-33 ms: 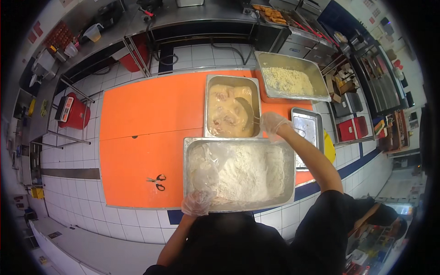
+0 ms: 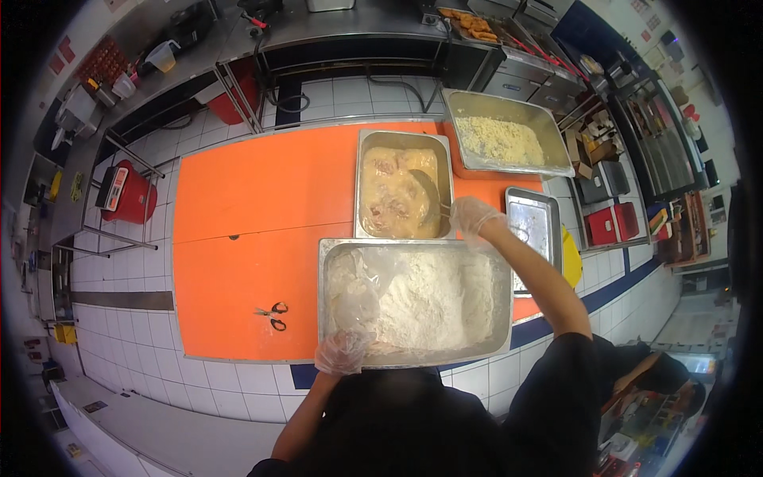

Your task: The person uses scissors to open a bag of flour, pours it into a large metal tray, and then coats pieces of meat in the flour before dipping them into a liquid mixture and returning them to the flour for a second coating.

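My right hand (image 2: 474,216), in a clear glove, reaches over to the steel tray of yellowish batter with meat pieces (image 2: 361,187) and grips the handle of a dark ladle (image 2: 427,193) lying in the batter. My left hand (image 2: 342,352), also gloved, rests on the near rim of the large steel tray of white flour (image 2: 323,296) right in front of me. The two trays touch, the batter tray lying behind the flour tray.
Everything stands on an orange table (image 2: 254,207). A tray of pale crumbs (image 2: 559,156) sits at the back right, and an empty steel tray (image 2: 534,226) lies to the right. Scissors (image 2: 272,315) lie left of the flour tray. A red bin (image 2: 127,195) stands on the tiled floor at left.
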Demonstrator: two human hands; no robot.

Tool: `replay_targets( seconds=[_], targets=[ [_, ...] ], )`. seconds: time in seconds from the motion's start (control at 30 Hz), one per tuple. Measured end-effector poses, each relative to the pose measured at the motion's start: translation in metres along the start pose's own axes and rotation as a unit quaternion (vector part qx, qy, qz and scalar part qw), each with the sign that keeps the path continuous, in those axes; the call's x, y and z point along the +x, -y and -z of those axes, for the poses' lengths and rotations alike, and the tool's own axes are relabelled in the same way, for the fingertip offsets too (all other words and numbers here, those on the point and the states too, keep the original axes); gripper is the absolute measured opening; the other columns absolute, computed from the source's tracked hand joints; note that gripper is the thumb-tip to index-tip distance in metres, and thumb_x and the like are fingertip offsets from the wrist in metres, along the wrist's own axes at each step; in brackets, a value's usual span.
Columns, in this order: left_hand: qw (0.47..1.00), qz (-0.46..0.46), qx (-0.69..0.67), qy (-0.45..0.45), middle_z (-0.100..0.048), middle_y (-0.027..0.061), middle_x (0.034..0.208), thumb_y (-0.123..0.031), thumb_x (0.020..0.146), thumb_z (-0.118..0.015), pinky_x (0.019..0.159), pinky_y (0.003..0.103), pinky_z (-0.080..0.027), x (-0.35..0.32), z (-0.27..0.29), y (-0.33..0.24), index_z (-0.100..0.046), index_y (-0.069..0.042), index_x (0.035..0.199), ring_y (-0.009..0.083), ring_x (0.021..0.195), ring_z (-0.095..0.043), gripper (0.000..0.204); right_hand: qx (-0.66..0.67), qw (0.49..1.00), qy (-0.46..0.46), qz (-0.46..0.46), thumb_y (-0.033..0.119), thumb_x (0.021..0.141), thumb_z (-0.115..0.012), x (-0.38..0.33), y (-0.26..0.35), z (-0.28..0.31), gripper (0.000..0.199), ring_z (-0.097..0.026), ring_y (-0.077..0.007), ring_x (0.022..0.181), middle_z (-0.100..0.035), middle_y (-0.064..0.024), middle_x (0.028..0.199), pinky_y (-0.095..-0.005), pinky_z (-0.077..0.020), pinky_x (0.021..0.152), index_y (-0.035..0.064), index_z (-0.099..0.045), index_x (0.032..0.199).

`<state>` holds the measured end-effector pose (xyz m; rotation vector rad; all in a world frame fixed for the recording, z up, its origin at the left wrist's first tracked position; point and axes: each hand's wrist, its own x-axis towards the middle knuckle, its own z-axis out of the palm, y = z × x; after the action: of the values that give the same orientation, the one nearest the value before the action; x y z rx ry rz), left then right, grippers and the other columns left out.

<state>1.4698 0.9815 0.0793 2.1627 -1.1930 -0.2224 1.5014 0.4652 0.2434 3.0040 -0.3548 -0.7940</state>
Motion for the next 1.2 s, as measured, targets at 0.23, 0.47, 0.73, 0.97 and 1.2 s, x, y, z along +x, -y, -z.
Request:
replay_targets(
  seconds=[0.23, 0.47, 0.73, 0.97, 1.2],
  targets=[
    [0.999, -0.033, -0.024, 0.007, -0.069, 0.0086, 0.11, -0.019, 0.089, -0.069, 0.086, 0.042, -0.054, 0.021, 0.032, -0.021, -0.069, -0.012, 0.116, 0.0307, 0.102, -0.066, 0.028, 0.153, 0.981, -0.039, -0.109, 0.02, 0.092, -0.057, -0.013, 0.048, 0.009, 0.03, -0.072, -0.0407, 0.098, -0.074, -0.0225, 0.106, -0.0457, -0.0585, 0.084, -0.0006, -0.077, 0.1],
    [0.994, 0.047, -0.082, 0.05, -0.064, 0.0115, 0.125, -0.031, 0.091, -0.07, 0.105, 0.045, -0.046, 0.0, 0.013, -0.002, -0.065, -0.012, 0.127, 0.0337, 0.119, -0.059, 0.041, 0.223, 0.952, -0.079, -0.193, 0.021, 0.094, -0.054, 0.011, 0.074, -0.026, 0.032, -0.072, -0.0417, 0.101, -0.072, -0.0248, 0.108, -0.0491, -0.057, 0.087, 0.0011, -0.077, 0.102],
    [0.969, 0.107, -0.22, 0.022, -0.069, 0.0074, 0.108, -0.021, 0.094, -0.069, 0.09, 0.035, -0.053, 0.009, 0.004, -0.006, -0.066, -0.007, 0.114, 0.0249, 0.099, -0.065, 0.025, -0.085, 0.993, -0.043, 0.075, 0.019, 0.092, -0.057, 0.078, 0.052, -0.072, 0.024, -0.076, -0.0312, 0.093, -0.077, -0.0139, 0.099, -0.0428, -0.0585, 0.076, 0.0097, -0.079, 0.095],
    [0.995, 0.001, -0.086, -0.049, -0.073, 0.008, 0.108, -0.021, 0.09, -0.073, 0.09, 0.041, -0.055, 0.019, 0.018, -0.012, -0.07, -0.008, 0.112, 0.0279, 0.1, -0.069, 0.025, -0.076, 0.977, -0.186, 0.067, 0.024, 0.094, -0.058, 0.095, 0.043, -0.102, 0.019, -0.076, -0.0231, 0.082, -0.078, -0.0071, 0.086, -0.0424, -0.0568, 0.065, 0.0157, -0.076, 0.09],
    [0.973, 0.093, -0.209, -0.026, -0.075, 0.0085, 0.103, -0.021, 0.09, -0.076, 0.083, 0.04, -0.058, 0.118, 0.115, -0.063, -0.074, -0.008, 0.103, 0.0279, 0.093, -0.072, 0.019, 0.302, 0.923, -0.234, -0.053, 0.042, 0.095, -0.059, 0.075, 0.072, -0.091, 0.046, -0.068, -0.0482, 0.088, -0.07, -0.0294, 0.088, -0.0525, -0.0546, 0.078, -0.0025, -0.072, 0.092]
  ],
)
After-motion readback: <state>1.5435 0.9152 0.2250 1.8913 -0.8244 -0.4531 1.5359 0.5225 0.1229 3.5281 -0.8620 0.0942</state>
